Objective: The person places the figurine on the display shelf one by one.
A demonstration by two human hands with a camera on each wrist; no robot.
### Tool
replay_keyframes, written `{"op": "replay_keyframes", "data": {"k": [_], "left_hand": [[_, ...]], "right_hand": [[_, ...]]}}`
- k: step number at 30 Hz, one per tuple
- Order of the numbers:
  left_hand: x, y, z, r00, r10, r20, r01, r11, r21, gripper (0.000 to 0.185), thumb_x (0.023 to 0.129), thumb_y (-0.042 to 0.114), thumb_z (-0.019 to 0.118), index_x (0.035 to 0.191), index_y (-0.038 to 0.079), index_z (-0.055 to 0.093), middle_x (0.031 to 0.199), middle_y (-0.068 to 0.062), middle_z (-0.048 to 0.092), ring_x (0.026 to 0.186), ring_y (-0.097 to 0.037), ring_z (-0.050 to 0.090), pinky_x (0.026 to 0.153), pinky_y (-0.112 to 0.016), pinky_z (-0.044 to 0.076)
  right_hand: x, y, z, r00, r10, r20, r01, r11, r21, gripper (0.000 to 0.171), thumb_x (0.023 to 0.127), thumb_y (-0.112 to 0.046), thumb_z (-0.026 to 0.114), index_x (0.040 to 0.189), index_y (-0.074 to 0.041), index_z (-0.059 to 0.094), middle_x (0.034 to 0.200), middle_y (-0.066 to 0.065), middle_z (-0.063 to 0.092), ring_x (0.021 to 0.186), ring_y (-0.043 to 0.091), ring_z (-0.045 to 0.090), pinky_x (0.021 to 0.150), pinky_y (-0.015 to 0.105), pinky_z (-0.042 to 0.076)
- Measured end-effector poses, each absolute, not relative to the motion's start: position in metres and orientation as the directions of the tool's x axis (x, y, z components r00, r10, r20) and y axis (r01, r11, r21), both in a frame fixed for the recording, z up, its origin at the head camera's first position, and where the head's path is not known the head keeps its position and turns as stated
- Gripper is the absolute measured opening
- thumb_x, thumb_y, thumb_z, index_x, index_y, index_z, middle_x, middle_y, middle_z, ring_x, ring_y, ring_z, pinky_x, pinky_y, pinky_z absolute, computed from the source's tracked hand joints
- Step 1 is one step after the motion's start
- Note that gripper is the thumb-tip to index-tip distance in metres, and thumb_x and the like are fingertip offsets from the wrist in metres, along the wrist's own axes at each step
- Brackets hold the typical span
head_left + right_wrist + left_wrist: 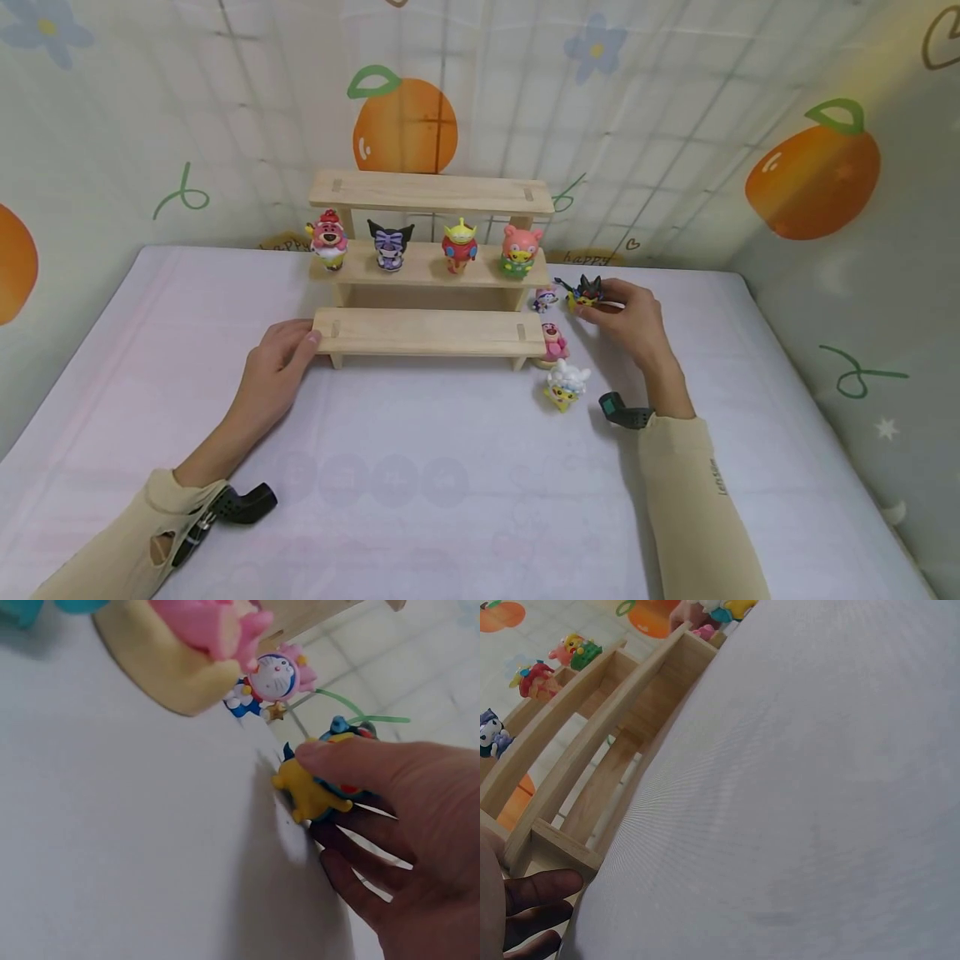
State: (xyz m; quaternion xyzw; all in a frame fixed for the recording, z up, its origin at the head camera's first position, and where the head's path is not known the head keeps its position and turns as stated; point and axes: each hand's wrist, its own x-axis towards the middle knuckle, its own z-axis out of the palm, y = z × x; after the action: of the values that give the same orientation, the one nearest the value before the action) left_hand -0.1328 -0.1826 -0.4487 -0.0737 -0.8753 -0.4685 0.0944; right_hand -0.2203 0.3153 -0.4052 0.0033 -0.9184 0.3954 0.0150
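A three-step wooden shelf (429, 330) stands on the white tabletop. Its middle step carries several small figurines, among them a pink bear (327, 237) and a black-eared one (389, 244). My left hand (281, 357) rests against the left end of the lowest step (551, 844), fingers relaxed and holding nothing. My right hand (628, 317) grips a black and yellow figurine (587, 292) (319, 791) on the table, right of the shelf. Close by stand a blue and white cat figurine (268, 681), a pink figurine (553, 340) and a white-haired yellow one (566, 386).
The white cloth-covered table (450, 483) spreads wide in front of the shelf. Curtain walls printed with oranges and flowers (405, 125) close in the back and both sides. The shelf's top step (431, 192) carries nothing.
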Motion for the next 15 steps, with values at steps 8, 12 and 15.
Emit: {"op": "replay_keyframes", "data": {"k": [8,12,15], "left_hand": [[-0.1333,-0.1825,-0.4483,-0.974,0.042,0.225,0.21,0.549,0.809,0.041,0.112,0.032,0.052,0.124,0.0,0.074,0.143,-0.017,0.063,0.144,-0.035,0.047,0.121,-0.06,0.034],[-0.1327,-0.1824,-0.4481,-0.974,0.042,0.224,0.21,0.548,0.81,0.041,0.112,0.032,0.052,0.124,0.0,0.074,0.143,-0.018,0.063,0.144,-0.036,0.047,0.121,-0.061,0.034],[-0.1324,-0.1824,-0.4482,-0.974,0.042,0.222,0.209,0.547,0.81,0.041,0.112,0.032,0.052,0.125,0.0,0.073,0.143,-0.018,0.063,0.144,-0.036,0.047,0.121,-0.061,0.034]], "right_hand": [[-0.2214,0.3149,-0.4087,-0.996,0.025,0.082,-0.043,0.682,-0.731,0.046,0.092,-0.016,0.082,0.131,0.002,0.067,0.127,0.025,0.071,0.122,0.04,0.07,0.108,0.049,0.054],[-0.2197,0.3148,-0.4078,-0.995,0.038,0.093,-0.041,0.691,-0.722,0.045,0.092,-0.015,0.083,0.131,0.002,0.068,0.127,0.025,0.072,0.121,0.04,0.071,0.107,0.05,0.055],[-0.2171,0.3155,-0.4027,-0.993,0.054,0.108,-0.04,0.701,-0.712,0.046,0.092,-0.016,0.082,0.132,0.002,0.068,0.128,0.025,0.072,0.121,0.04,0.071,0.106,0.05,0.055]]}}
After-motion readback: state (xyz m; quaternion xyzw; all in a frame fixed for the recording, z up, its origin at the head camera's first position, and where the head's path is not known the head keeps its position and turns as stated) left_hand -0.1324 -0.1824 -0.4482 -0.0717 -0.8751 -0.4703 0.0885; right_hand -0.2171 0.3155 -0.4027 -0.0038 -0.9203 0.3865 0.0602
